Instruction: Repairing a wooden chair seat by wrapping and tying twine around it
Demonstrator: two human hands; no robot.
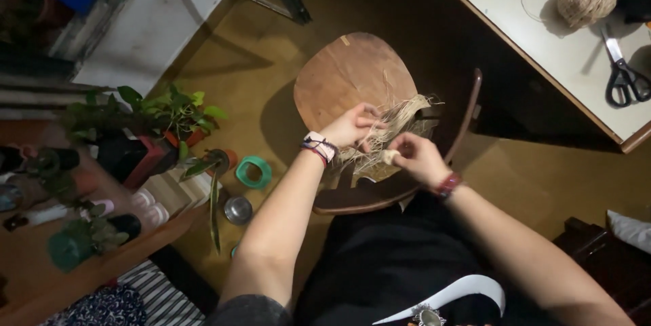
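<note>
A round wooden chair (352,75) stands on the brown floor with potted plants (159,112), a green ring (253,172) and a small metal cup (237,210) off to one side, and on the other a white table (542,48) bearing a ball of twine (586,0) and scissors (625,75); nothing lies between the hands and the chair. A bundle of pale straw fibres (400,122) hangs over the chair's curved back rail (468,116). The left hand (352,126), arm stretched forward with bands at the wrist, is closed on the fibres, while the right hand (417,156), just beside it, pinches a small pale wad of fibre between narrow fingertips.
</note>
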